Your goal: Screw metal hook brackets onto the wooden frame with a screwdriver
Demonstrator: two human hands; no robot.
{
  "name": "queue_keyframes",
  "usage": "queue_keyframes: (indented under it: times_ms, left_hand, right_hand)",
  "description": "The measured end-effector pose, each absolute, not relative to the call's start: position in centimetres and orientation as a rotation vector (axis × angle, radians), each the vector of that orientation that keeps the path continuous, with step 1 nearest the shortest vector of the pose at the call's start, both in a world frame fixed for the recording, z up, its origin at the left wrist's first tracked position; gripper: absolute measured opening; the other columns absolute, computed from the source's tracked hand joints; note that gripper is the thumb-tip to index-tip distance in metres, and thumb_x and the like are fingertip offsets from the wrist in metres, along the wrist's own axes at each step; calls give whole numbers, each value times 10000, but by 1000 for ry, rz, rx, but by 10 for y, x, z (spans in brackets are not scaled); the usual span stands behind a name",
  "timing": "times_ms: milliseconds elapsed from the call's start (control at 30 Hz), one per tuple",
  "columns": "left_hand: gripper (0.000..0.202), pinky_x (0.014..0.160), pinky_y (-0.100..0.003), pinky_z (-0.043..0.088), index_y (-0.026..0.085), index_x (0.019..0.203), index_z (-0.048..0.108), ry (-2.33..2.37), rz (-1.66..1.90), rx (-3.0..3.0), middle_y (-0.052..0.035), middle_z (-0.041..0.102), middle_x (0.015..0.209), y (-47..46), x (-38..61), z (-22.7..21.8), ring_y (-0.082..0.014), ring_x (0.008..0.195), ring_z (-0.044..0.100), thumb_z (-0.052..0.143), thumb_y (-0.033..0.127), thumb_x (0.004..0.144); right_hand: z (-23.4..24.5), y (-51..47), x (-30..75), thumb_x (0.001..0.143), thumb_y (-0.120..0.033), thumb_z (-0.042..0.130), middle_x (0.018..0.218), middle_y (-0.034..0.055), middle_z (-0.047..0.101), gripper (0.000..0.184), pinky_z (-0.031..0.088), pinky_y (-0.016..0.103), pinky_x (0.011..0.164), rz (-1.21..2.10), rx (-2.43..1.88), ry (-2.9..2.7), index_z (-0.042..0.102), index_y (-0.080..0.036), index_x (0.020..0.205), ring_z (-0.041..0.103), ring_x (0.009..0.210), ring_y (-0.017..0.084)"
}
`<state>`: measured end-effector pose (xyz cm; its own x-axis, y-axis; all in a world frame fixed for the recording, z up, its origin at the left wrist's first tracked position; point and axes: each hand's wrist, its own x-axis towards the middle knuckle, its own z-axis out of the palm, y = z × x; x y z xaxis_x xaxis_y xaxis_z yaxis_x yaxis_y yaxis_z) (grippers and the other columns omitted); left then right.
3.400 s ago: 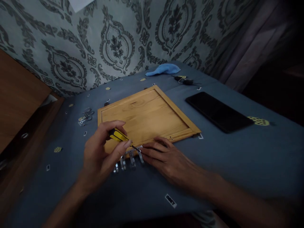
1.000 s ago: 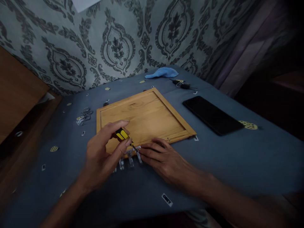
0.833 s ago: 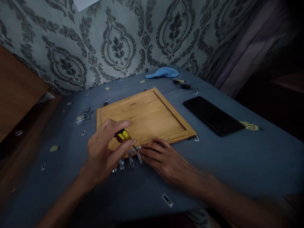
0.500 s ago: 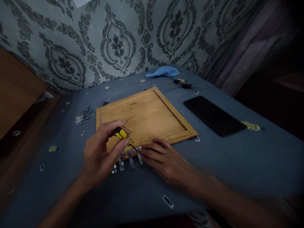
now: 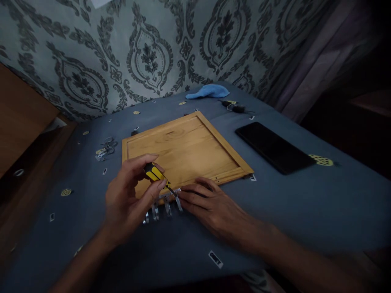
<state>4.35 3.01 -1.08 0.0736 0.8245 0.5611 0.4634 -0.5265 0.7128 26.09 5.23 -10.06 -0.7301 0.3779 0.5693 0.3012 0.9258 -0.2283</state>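
Observation:
A square wooden panel (image 5: 186, 150) with a raised frame lies on the blue cloth. At its near edge sits a metal rack of hooks (image 5: 163, 203), its hooks pointing toward me. My left hand (image 5: 130, 199) pinches a small yellow-and-black screwdriver (image 5: 155, 174), whose tip meets the rack's right end. My right hand (image 5: 210, 205) rests flat beside it, fingertips pressing on the rack and the panel's edge.
A black phone (image 5: 273, 146) lies right of the panel. A blue rag (image 5: 209, 90) and a bunch of keys (image 5: 233, 106) are at the back. Loose metal hooks (image 5: 105, 147) lie at the left. A wooden cabinet (image 5: 21, 122) stands left; patterned wall behind.
My left fingers have shifted round the screwdriver handle, which has turned and tilted slightly. The right hand and the hook rack have stayed put.

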Motion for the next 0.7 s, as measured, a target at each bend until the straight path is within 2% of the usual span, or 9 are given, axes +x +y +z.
queue_keyframes:
  times_ms: [200, 500, 700]
  left_hand:
    - [457, 778, -248, 602, 267, 1246, 624, 1322, 1411, 1972, -10, 693, 976, 30, 45, -14, -148, 883, 715, 777, 130, 838]
    - [462, 773, -221, 616, 262, 1211, 633, 1301, 1519, 1936, 15, 701, 950, 29, 48, -12, -126, 862, 729, 782, 79, 813]
    - [466, 795, -239, 611, 269, 1227, 635, 1286, 1486, 1940, 7, 692, 972, 28, 46, -15, -133, 875, 725, 780, 88, 823]
  right_hand:
    - [-101, 52, 260, 1018, -101, 505, 1223, 82, 752, 288, 406, 477, 1085, 130, -483, -2432, 666, -117, 1256, 615, 1180, 227]
    - [-98, 52, 260, 1074, -139, 405, 1232, 63, 754, 315, 393, 451, 1092, 149, -494, -2421, 668, -141, 1248, 629, 1179, 213]
    - [-96, 53, 260, 1067, -144, 433, 1218, 63, 759, 298, 404, 441, 1071, 154, -500, -2443, 674, -146, 1243, 634, 1166, 204]
